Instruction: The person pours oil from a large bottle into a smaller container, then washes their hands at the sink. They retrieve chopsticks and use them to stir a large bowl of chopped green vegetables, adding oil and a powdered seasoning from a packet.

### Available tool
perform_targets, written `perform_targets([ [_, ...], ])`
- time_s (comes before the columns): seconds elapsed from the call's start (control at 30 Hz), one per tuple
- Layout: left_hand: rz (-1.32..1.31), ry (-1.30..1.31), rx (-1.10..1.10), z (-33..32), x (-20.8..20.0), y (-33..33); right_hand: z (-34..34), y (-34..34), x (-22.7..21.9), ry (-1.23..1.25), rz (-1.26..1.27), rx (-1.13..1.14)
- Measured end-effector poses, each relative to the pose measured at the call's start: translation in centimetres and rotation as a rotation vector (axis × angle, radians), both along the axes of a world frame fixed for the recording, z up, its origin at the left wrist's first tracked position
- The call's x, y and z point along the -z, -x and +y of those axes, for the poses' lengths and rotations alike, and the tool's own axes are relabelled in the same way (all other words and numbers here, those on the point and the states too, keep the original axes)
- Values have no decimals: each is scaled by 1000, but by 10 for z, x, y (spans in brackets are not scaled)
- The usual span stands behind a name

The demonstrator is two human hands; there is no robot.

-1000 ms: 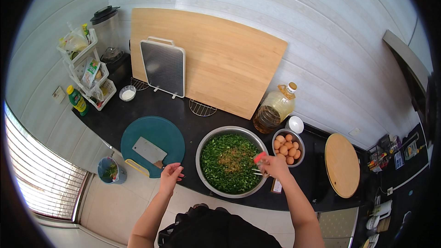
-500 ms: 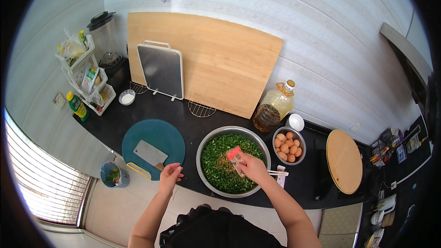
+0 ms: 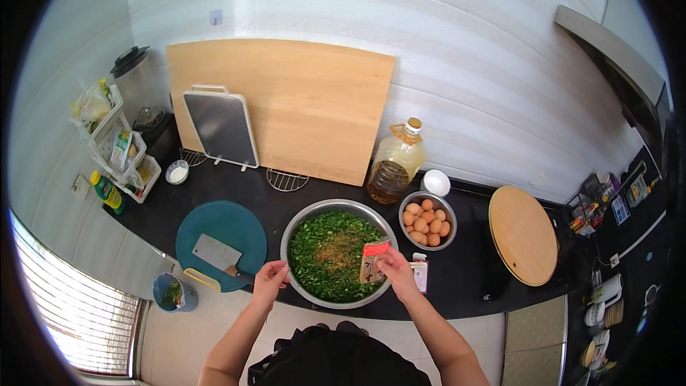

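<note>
A large steel bowl (image 3: 336, 203) holds chopped greens (image 3: 314, 232) with a patch of light brown seasoning (image 3: 341, 256) on top. Over the bowl's right side, my right hand (image 3: 396, 271) grips a small red and brown seasoning packet (image 3: 371, 263). By the left rim is my left hand (image 3: 270, 281), its fingertips pinched together; what they hold, if anything, is too small to make out. Left of the bowl, a cleaver (image 3: 214, 251) lies on a round teal cutting board (image 3: 239, 225), its handle pointing toward my left hand.
Right of the bowl are a steel bowl of brown eggs (image 3: 426, 223), an oil jug (image 3: 395, 164), a white bowl (image 3: 436, 183), a small box (image 3: 420, 277) and a round wooden board (image 3: 524, 236). A small seasoning bowl (image 3: 177, 172) stands back left; a blue bin (image 3: 184, 299) is below.
My right hand has moved from over the middle of the greens to the bowl's right side with the packet, baring the seasoning patch. My left hand has come closer to the left rim.
</note>
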State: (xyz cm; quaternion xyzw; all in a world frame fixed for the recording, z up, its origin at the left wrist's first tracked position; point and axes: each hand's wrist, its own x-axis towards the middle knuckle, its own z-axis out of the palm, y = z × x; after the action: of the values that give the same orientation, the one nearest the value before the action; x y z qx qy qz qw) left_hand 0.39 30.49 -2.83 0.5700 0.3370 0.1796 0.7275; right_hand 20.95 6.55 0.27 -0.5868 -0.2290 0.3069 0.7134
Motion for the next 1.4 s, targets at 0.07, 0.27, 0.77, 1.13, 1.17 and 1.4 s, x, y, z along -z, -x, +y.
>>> perform_targets([
  [0.07,1,-39,64,-17,-2,-14,-14,1,6,-58,139,24],
  [0.27,-138,-494,420,-90,-42,-65,-49,9,-6,-265,438,-66],
  [0.77,-166,-580,730,-255,4,-160,-223,-13,34,361,86,166],
  [1.13,716,-1067,491,-312,77,-267,-321,-14,44,507,121,571],
  [1.17,765,-1087,515,-313,75,-270,-324,-15,42,479,142,593],
  [1.4,281,-1061,679,-313,69,-234,-314,-33,22,202,181,618],
])
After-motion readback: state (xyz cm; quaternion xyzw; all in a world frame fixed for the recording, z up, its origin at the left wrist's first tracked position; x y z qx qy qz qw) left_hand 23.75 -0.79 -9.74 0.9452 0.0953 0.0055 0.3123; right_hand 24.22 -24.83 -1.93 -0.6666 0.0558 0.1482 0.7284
